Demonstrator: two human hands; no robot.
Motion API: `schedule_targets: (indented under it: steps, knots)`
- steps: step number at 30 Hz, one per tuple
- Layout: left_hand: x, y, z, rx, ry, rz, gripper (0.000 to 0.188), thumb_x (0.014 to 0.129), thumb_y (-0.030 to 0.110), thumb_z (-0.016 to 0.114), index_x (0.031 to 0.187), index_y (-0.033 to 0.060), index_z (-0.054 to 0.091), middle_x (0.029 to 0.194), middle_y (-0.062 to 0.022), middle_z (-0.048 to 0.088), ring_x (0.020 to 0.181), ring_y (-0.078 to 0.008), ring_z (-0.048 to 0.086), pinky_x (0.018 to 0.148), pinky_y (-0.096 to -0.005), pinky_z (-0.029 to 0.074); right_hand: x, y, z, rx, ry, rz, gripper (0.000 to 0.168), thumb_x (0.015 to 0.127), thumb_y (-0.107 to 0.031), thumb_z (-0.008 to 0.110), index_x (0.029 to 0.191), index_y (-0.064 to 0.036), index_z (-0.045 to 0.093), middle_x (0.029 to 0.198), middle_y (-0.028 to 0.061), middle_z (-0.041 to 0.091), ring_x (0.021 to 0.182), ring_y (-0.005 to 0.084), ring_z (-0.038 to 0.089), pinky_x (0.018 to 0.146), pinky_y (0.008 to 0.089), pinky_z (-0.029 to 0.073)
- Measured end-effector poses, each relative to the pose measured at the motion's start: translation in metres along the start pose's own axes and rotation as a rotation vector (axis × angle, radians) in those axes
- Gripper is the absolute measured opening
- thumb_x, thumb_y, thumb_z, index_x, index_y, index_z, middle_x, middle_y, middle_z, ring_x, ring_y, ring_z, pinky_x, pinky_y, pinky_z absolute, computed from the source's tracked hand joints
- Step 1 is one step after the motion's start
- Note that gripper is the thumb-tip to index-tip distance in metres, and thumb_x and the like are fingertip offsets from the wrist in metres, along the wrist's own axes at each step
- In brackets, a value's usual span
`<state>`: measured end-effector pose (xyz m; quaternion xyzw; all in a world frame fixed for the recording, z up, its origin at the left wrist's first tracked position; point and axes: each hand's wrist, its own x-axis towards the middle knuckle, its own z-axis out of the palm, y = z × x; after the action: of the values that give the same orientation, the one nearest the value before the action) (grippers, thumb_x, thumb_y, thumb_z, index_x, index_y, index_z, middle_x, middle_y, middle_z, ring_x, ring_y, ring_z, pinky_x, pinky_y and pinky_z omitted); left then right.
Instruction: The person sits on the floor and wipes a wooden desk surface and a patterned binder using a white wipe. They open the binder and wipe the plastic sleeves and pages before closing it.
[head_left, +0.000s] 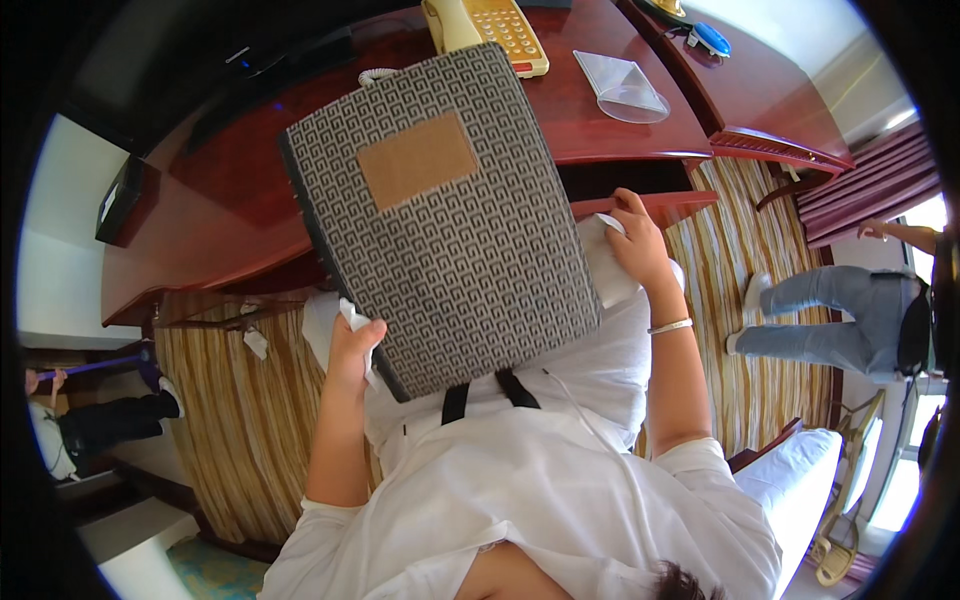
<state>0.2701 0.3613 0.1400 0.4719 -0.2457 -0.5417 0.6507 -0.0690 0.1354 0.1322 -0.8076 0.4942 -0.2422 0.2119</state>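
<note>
My left hand (355, 346) grips the lower left edge of a grey-and-black patterned case (480, 270), thumb on top. A crumpled white tissue (352, 311) is pinched in that hand too. The case is tilted in front of my body and has a plain tan patch (417, 161); its underside is hidden. To its right, my right hand (637, 236) holds another white tissue (612, 222), its fingertips at the red wooden drawer front (675, 206). The drawer stands partly pulled out, and its dark inside (622, 178) shows beside the case.
On the glossy desk (247, 180) are a cream telephone (487, 34), a clear stand (619, 82) and a black box (124, 199). A blue device (709, 39) lies on the side table (772, 97). People stand at far left (105, 427) and right (832, 315). A bed (795, 480) is lower right.
</note>
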Motion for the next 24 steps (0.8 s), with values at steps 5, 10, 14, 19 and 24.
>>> schedule_targets:
  steps: [5,10,14,19,24]
  knots:
    - [0.028,0.0,0.005,0.048,-0.052,-0.035,0.042,0.078,0.022,0.069,0.112,-0.0002,0.058,0.102,-0.0043,0.063,0.09,-0.0132,0.059,0.082,-0.0281,0.045,-0.042,0.015,-0.01,0.595,-0.138,0.211,0.022,0.071,-0.007,0.047,0.082,0.007,0.06,0.127,0.0088,0.043,0.1,0.0206,0.051,0.084,0.0269,0.041]
    - [0.051,-0.014,0.034,-0.022,-0.114,-0.202,0.025,0.083,0.022,0.069,0.099,0.004,0.06,0.086,0.0005,0.061,0.076,-0.0079,0.056,0.069,-0.0248,0.044,-0.07,0.011,-0.024,0.755,-0.151,0.25,0.028,0.066,-0.011,0.045,0.08,0.008,0.058,0.123,0.0094,0.044,0.105,0.0195,0.046,0.087,0.0252,0.036]
    - [0.06,-0.035,0.036,-0.015,-0.066,-0.259,0.024,0.082,0.024,0.07,0.095,0.0054,0.061,0.084,0.0019,0.06,0.073,-0.0063,0.053,0.067,-0.0233,0.043,-0.082,0.012,-0.031,0.766,-0.211,0.254,0.029,0.063,-0.013,0.046,0.079,0.009,0.059,0.124,0.0115,0.045,0.111,0.0225,0.045,0.092,0.0266,0.035]
    - [0.057,-0.028,0.046,0.234,0.003,-0.183,0.024,0.082,0.026,0.072,0.09,0.0068,0.06,0.079,0.0049,0.056,0.068,-0.0035,0.047,0.059,-0.0212,0.036,-0.082,0.006,-0.059,0.799,-0.407,0.362,0.031,0.06,-0.01,0.048,0.08,0.009,0.061,0.124,0.012,0.048,0.112,0.0241,0.048,0.094,0.0287,0.036]
    - [0.052,-0.037,0.049,0.143,0.018,-0.154,0.019,0.085,0.022,0.069,0.091,0.0071,0.059,0.078,0.0061,0.053,0.066,-0.0025,0.044,0.056,-0.0213,0.034,-0.074,0.004,-0.074,0.923,-0.528,0.456,0.033,0.058,-0.013,0.047,0.076,0.012,0.061,0.123,0.0124,0.051,0.111,0.0255,0.051,0.093,0.0334,0.041]
